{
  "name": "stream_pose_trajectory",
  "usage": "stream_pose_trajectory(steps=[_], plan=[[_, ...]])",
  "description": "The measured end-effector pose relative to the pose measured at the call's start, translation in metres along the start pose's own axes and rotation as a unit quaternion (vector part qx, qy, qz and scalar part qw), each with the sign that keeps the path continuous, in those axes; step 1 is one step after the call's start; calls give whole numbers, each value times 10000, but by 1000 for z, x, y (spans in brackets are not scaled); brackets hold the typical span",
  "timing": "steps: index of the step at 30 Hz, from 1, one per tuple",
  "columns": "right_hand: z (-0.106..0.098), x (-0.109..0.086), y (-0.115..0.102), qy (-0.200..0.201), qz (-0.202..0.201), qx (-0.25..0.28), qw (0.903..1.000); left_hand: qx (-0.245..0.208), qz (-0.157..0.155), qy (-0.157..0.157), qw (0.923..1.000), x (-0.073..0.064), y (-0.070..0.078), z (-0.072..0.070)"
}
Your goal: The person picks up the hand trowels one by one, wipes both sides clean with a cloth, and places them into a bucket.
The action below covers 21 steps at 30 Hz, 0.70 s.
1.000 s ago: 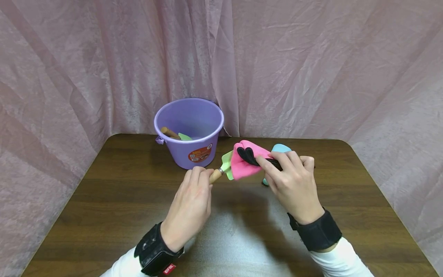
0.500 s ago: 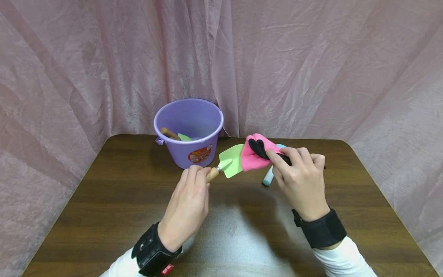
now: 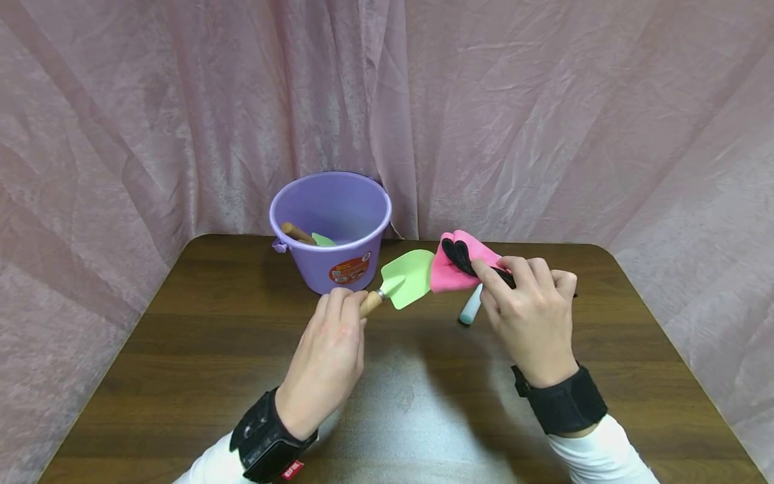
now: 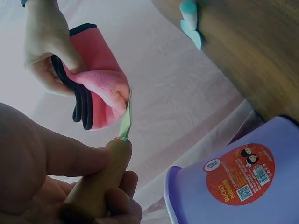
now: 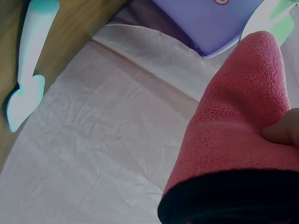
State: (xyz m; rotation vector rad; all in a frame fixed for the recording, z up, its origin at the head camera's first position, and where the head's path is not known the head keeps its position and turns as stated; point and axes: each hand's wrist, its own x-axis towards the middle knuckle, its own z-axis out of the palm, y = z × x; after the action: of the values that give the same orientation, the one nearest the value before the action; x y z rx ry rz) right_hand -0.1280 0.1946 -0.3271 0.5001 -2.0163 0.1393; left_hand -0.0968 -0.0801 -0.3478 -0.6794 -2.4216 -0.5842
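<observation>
My left hand (image 3: 329, 356) grips the wooden handle of a small trowel (image 3: 406, 279) with a light green blade. In the right hand (image 3: 532, 323) is a folded pink cloth (image 3: 445, 275) with black edging, pinched between thumb and fingers. The cloth meets the far end of the blade; in the left wrist view the thin blade (image 4: 126, 122) stands against the cloth's fold (image 4: 110, 91). Both are held above the table. Behind the cloth lies a light blue toy shovel (image 3: 470, 308), mostly covered in the head view but whole in the right wrist view.
A purple bucket (image 3: 305, 265) with a red-orange label stands at the back of the brown wooden table (image 3: 181, 349). Inside it lean a wooden handle (image 3: 296, 233) and a light green piece (image 3: 323, 240). A pink curtain (image 3: 514, 134) hangs right behind the table.
The right hand has moved right with the cloth, which slid along the blade towards its tip, baring most of the green. The left hand has shifted slightly left. The bucket has not moved.
</observation>
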Motion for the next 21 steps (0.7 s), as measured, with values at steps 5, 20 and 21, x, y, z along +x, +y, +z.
stream_pose_trajectory(steps=[5, 20, 21], plan=[[0, 0, -4, -1, -100, 122, 9999, -9, 12, -3, 10000, 0, 0, 1], [2, -1, -20, -161, -282, 568, 9979, -48, -38, -39, 10000, -1, 2, 4], [2, -1, -21, -176, -288, 611, 9976, -56, -50, -48, 10000, -1, 2, 4]])
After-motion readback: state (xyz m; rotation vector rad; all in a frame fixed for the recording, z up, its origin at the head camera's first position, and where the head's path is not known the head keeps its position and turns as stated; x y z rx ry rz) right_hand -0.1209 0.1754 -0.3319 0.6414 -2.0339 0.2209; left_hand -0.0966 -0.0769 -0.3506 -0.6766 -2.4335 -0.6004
